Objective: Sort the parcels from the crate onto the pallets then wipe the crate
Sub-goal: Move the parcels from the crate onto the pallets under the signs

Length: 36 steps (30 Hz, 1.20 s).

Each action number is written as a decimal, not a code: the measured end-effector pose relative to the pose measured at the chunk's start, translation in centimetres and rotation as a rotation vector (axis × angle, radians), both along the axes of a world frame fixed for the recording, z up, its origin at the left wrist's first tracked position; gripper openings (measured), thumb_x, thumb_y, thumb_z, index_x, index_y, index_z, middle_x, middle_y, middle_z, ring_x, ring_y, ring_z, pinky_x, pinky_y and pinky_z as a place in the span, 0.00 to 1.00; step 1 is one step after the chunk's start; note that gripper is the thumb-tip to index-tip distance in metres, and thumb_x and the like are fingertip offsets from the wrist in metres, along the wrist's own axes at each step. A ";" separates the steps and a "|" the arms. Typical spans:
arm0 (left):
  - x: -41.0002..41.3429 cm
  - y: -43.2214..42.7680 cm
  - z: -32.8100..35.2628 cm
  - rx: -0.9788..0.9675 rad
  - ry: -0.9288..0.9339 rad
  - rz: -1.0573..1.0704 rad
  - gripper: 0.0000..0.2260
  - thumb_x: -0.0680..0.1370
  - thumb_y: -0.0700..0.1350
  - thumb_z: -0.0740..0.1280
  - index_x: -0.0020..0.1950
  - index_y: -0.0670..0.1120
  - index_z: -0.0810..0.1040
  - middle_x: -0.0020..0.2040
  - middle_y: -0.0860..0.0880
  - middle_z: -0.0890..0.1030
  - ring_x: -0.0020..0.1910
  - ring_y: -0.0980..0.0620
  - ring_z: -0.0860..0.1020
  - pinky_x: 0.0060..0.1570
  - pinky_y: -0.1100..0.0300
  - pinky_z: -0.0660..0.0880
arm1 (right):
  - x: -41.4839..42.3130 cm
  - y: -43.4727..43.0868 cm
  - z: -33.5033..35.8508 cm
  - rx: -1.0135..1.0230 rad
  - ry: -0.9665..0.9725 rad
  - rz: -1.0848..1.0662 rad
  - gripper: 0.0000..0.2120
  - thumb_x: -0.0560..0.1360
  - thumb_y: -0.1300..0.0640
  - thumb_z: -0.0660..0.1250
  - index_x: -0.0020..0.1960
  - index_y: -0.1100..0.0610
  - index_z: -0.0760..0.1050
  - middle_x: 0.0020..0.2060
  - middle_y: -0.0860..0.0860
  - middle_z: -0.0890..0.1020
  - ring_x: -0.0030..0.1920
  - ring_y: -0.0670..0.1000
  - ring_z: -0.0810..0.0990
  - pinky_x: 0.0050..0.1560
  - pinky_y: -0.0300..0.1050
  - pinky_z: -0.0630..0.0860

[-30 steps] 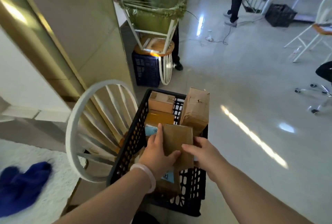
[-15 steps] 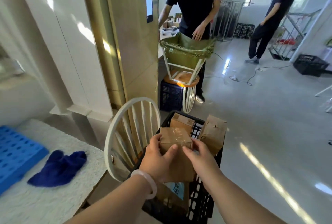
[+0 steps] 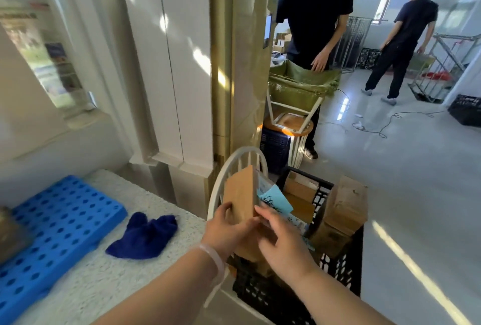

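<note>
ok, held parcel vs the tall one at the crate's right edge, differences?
The held parcel is up clear of the crate, gripped by the left hand; the tall parcel stands in the crate, untouched. The held parcel looks thinner than the tall parcel. Both are brown.

head cam | worn high | faces forward-down | close over crate (image 3: 338, 272) | single view

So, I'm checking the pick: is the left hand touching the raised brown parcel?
Touching: in the head view the left hand pinches the brown parcel, thumb on its face.
</note>
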State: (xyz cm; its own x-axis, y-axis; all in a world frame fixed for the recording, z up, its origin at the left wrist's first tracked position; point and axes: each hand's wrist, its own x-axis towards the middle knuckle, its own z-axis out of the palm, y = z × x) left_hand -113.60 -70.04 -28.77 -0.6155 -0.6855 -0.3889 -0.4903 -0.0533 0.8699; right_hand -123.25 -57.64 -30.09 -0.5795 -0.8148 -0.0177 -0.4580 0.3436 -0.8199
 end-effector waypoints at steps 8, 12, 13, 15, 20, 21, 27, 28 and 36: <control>9.1 -4.7 -0.8 0.307 0.163 0.113 0.38 0.68 0.59 0.74 0.73 0.63 0.58 0.66 0.50 0.69 0.60 0.46 0.74 0.62 0.44 0.75 | 5.1 -4.9 1.0 -0.149 -0.161 -0.359 0.20 0.81 0.46 0.59 0.72 0.41 0.61 0.68 0.50 0.68 0.60 0.47 0.72 0.50 0.43 0.77; 11.5 -6.0 -1.0 0.374 0.228 0.190 0.33 0.72 0.54 0.72 0.73 0.63 0.61 0.62 0.50 0.73 0.58 0.45 0.76 0.60 0.44 0.77 | 7.0 -7.7 2.2 -0.024 -0.489 -0.257 0.23 0.81 0.38 0.52 0.76 0.35 0.55 0.64 0.48 0.72 0.58 0.49 0.72 0.64 0.55 0.70; 11.9 -6.1 -1.0 0.391 0.248 0.206 0.30 0.75 0.51 0.70 0.74 0.63 0.62 0.62 0.50 0.74 0.58 0.46 0.76 0.60 0.44 0.76 | 7.5 -8.1 2.1 -0.016 -0.520 -0.214 0.23 0.82 0.39 0.53 0.75 0.33 0.54 0.64 0.47 0.72 0.57 0.48 0.72 0.66 0.57 0.68; 12.4 -6.6 -1.5 0.379 0.251 0.244 0.27 0.78 0.48 0.67 0.74 0.61 0.63 0.61 0.49 0.76 0.58 0.47 0.76 0.62 0.45 0.75 | 8.5 -8.6 1.9 -0.020 -0.551 -0.137 0.23 0.83 0.46 0.57 0.75 0.33 0.54 0.61 0.46 0.73 0.58 0.48 0.71 0.66 0.54 0.67; 12.3 -7.2 -0.9 0.272 0.267 0.306 0.20 0.78 0.54 0.66 0.70 0.60 0.68 0.61 0.53 0.79 0.57 0.54 0.76 0.65 0.52 0.72 | 9.0 -9.5 1.8 0.026 -0.480 -0.004 0.30 0.81 0.54 0.63 0.73 0.30 0.55 0.61 0.44 0.70 0.59 0.46 0.68 0.65 0.52 0.68; 12.2 -7.1 -0.9 0.224 0.263 0.295 0.18 0.79 0.54 0.65 0.68 0.61 0.68 0.59 0.56 0.78 0.53 0.58 0.75 0.59 0.60 0.74 | 8.7 -9.7 1.8 0.035 -0.460 0.029 0.30 0.81 0.54 0.63 0.73 0.30 0.54 0.63 0.45 0.70 0.60 0.47 0.68 0.65 0.51 0.68; 12.4 -5.5 -0.4 -0.035 0.282 0.313 0.24 0.80 0.46 0.65 0.72 0.60 0.60 0.54 0.63 0.78 0.52 0.65 0.77 0.43 0.71 0.74 | 7.2 -11.3 2.3 0.068 -0.371 0.229 0.32 0.81 0.55 0.64 0.74 0.28 0.54 0.67 0.46 0.69 0.66 0.48 0.69 0.64 0.49 0.70; 12.5 -5.6 -0.5 -0.070 0.271 0.331 0.28 0.80 0.45 0.65 0.74 0.61 0.56 0.55 0.63 0.78 0.53 0.65 0.77 0.44 0.70 0.75 | 6.9 -11.7 2.2 0.075 -0.351 0.257 0.33 0.80 0.55 0.65 0.73 0.28 0.55 0.67 0.47 0.69 0.66 0.48 0.69 0.66 0.50 0.71; 13.9 -4.5 -1.0 -0.252 0.072 0.357 0.34 0.79 0.54 0.64 0.71 0.76 0.44 0.71 0.57 0.65 0.68 0.56 0.69 0.67 0.53 0.71 | 7.0 -14.4 0.4 0.093 -0.205 0.476 0.28 0.81 0.53 0.62 0.69 0.24 0.56 0.67 0.46 0.65 0.62 0.46 0.70 0.65 0.52 0.74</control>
